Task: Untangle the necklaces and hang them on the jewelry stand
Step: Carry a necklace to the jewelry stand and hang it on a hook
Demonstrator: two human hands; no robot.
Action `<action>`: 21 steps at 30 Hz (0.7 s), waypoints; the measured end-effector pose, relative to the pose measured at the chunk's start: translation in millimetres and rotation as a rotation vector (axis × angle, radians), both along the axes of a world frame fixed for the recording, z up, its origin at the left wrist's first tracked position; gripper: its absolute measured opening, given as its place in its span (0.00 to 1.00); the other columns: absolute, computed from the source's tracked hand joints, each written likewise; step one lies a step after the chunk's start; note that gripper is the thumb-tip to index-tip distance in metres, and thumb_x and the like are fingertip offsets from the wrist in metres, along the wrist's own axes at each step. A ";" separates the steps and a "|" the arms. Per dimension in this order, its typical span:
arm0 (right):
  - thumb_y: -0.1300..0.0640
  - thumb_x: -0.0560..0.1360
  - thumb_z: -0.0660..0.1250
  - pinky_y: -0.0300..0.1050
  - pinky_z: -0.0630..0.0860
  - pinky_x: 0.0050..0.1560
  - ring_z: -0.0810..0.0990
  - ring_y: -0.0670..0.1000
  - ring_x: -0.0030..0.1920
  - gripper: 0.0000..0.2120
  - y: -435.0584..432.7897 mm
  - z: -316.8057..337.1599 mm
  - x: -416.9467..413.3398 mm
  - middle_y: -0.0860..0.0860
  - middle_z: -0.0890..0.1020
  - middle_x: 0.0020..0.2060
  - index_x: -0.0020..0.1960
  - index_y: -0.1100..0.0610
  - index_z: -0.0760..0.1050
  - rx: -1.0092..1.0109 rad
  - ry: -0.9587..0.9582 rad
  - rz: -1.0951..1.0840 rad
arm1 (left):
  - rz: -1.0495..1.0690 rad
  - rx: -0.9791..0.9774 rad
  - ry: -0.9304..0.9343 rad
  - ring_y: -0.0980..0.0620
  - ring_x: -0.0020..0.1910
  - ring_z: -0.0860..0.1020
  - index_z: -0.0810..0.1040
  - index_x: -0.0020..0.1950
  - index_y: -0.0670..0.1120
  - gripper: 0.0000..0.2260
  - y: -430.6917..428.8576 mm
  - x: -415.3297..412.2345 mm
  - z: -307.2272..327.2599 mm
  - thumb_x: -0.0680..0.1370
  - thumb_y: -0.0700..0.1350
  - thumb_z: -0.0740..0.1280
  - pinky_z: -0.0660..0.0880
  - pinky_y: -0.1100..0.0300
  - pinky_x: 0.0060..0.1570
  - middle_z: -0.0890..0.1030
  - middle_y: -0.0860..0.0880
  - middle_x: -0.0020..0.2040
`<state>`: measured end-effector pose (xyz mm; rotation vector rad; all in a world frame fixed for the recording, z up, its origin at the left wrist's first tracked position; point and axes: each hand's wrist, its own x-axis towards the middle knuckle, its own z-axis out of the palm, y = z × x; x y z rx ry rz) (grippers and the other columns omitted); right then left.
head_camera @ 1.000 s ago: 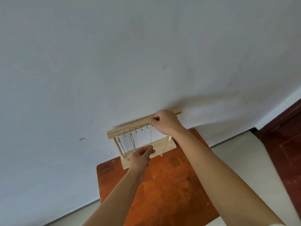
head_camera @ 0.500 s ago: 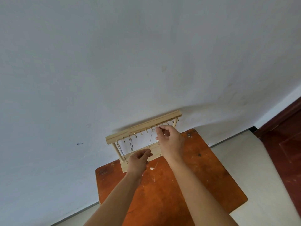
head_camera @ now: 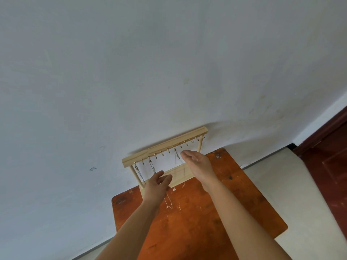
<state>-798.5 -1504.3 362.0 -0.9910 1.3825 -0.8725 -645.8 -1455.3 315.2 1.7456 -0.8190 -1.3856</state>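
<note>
Both left hand point(head_camera: 157, 184) and right hand point(head_camera: 197, 164) hover slack-fingered (gripping nothing) before the pale wooden jewelry stand point(head_camera: 165, 147) at the far edge of the orange bench point(head_camera: 206, 222).

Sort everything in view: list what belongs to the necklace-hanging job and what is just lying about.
Belongs to the job:
- jewelry stand
- left necklace, middle necklace and right necklace, hung on its hooks
- left hand and right hand, both open, holding nothing

Just there:
- orange table under the stand
- wall
- floor
- dark red door
</note>
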 end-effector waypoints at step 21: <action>0.53 0.76 0.53 0.55 0.69 0.70 0.84 0.56 0.52 0.13 111.9 -18.6 -22.3 0.53 0.81 0.36 0.34 0.54 0.68 0.141 -0.272 0.343 | -0.381 -0.057 0.634 0.54 0.26 0.53 0.69 0.33 0.44 0.24 26.0 13.8 95.7 0.82 0.59 0.54 0.53 0.59 0.28 0.55 0.51 0.27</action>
